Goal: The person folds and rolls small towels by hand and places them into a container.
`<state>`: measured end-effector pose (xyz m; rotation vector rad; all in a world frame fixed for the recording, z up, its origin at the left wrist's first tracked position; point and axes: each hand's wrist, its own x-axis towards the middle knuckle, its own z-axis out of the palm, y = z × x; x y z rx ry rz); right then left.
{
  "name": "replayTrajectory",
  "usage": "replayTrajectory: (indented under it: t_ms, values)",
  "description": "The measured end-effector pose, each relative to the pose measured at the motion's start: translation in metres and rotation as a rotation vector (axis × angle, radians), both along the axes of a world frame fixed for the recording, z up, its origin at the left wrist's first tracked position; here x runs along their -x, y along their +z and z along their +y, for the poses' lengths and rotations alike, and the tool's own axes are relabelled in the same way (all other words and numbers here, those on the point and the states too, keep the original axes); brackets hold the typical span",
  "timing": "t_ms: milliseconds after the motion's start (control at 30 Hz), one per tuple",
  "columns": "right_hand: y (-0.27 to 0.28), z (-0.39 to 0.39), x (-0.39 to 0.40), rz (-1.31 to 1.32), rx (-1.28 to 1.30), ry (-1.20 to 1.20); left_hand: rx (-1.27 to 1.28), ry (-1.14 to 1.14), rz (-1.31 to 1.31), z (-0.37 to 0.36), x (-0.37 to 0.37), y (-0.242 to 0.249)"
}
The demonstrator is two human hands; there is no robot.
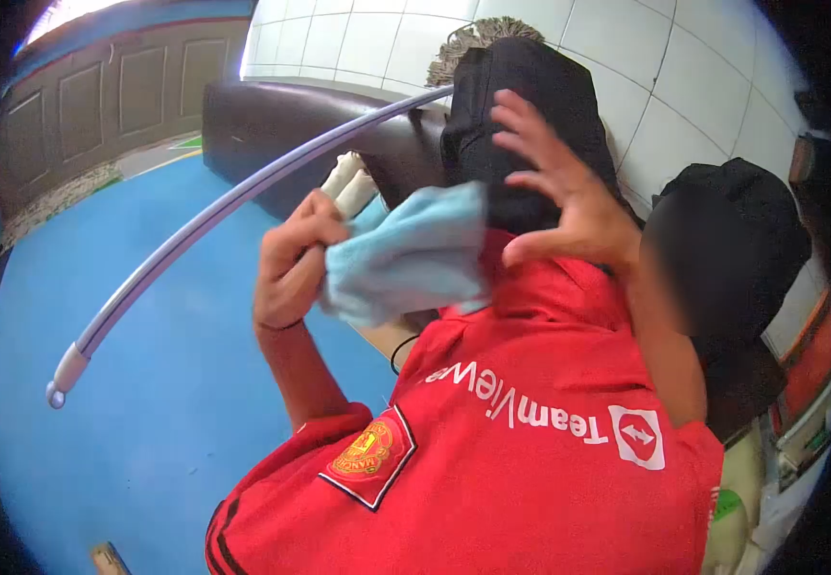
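Note:
My left hand (296,264) is closed around the gathered edge of a light-blue cloth (406,254), which hangs out to its right and is smeared by motion. On the other side of the cloth, my right hand (574,201) is raised with its fingers spread, holding nothing and apart from the cloth. Below both hands is the red shirt (492,431) that I wear, with white lettering and a crest. Black fabric (530,105) shows just behind my right hand.
A long grey pole (214,211) slants across the left side above the blue floor (128,335). Behind it lies a dark brown padded bench (272,134). A stringy mop head (478,38) rests by the white tiled wall (368,34). More black fabric (756,240) is at the right.

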<state>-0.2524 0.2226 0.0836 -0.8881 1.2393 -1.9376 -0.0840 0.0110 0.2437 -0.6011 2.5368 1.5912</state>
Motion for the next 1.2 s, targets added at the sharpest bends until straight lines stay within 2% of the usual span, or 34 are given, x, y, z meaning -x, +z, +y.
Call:
replayTrajectory:
  t_ms: [67, 100, 133, 167, 200, 233, 267, 300, 333, 367, 433, 500, 600, 700, 767, 833, 867, 900, 967, 1000, 1033, 1100, 1133, 1200]
  values:
    - [0.002, -0.009, -0.01, -0.066, 0.06, 0.075, -0.117, -0.034, 0.133, 0.013, 0.017, -0.011]
    - [-0.004, -0.014, -0.012, -0.083, -0.003, 0.224, -0.192, -0.007, 0.094, 0.015, 0.016, -0.015]
    - [-0.007, -0.017, -0.012, -0.098, -0.067, 0.372, -0.27, 0.17, 0.07, 0.028, 0.023, -0.012]
    - [-0.007, -0.014, -0.008, -0.101, -0.063, 0.366, -0.348, 0.349, 0.044, 0.039, 0.029, -0.007]
    - [-0.008, -0.005, -0.002, -0.268, -0.054, 0.179, -0.346, 0.348, 0.037, 0.027, 0.022, -0.016]
    - [-0.012, 0.005, 0.004, -0.432, -0.045, -0.005, -0.01, 0.3, -0.11, 0.002, 0.004, -0.036]
    - [-0.02, 0.015, 0.011, -0.44, -0.09, -0.219, 0.328, 0.244, -0.254, -0.024, -0.02, -0.055]
    - [-0.031, 0.025, 0.021, -0.445, -0.132, -0.435, 0.661, 0.003, -0.451, -0.051, -0.047, -0.071]
    - [-0.04, 0.037, 0.038, -0.533, -0.131, -0.512, 0.743, -0.13, -0.505, -0.082, -0.093, -0.104]
    - [-0.048, 0.051, 0.056, -0.62, -0.131, -0.594, 0.688, -0.188, -0.703, -0.089, -0.111, -0.118]
    - [-0.064, 0.082, 0.084, -0.696, -0.233, -0.724, 0.634, -0.158, -0.594, -0.09, -0.148, -0.151]
    - [-0.068, 0.095, 0.091, -0.76, -0.187, -0.878, 0.859, -0.219, -0.606, -0.074, -0.156, -0.158]
    - [-0.074, 0.093, 0.091, -0.77, -0.224, -0.841, 0.938, -0.15, -0.49, -0.067, -0.163, -0.17]
    - [-0.071, 0.079, 0.083, -0.781, -0.29, -0.73, 0.955, -0.13, -0.484, -0.051, -0.164, -0.17]
    - [-0.064, 0.07, 0.078, -0.747, -0.331, -0.742, 0.933, -0.102, -0.493, -0.045, -0.166, -0.172]
    - [-0.063, 0.066, 0.074, -0.736, -0.316, -0.694, 0.984, 0.066, -0.411, -0.047, -0.173, -0.177]
    - [-0.061, 0.065, 0.074, -0.745, -0.346, -0.695, 1.057, 0.066, -0.184, -0.05, -0.176, -0.179]
    - [-0.063, 0.066, 0.074, -0.743, -0.35, -0.692, 1.055, 0.07, -0.186, -0.049, -0.174, -0.178]
    - [-0.073, 0.07, 0.076, -0.732, -0.321, -0.695, 1.187, 0.107, -0.029, -0.048, -0.171, -0.176]
    - [-0.075, 0.071, 0.076, -0.731, -0.324, -0.69, 1.169, 0.095, 0.045, -0.049, -0.173, -0.183]
    - [-0.076, 0.071, 0.077, -0.726, -0.313, -0.697, 1.169, 0.099, 0.044, -0.046, -0.178, -0.188]
    - [-0.075, 0.072, 0.077, -0.716, -0.303, -0.715, 1.116, -0.109, -0.141, -0.038, -0.179, -0.195]
    - [-0.071, 0.071, 0.075, -0.717, -0.318, -0.716, 1.052, -0.131, -0.271, -0.03, -0.179, -0.195]
    - [-0.07, 0.071, 0.075, -0.716, -0.334, -0.718, 0.943, -0.142, -0.337, -0.026, -0.175, -0.192]
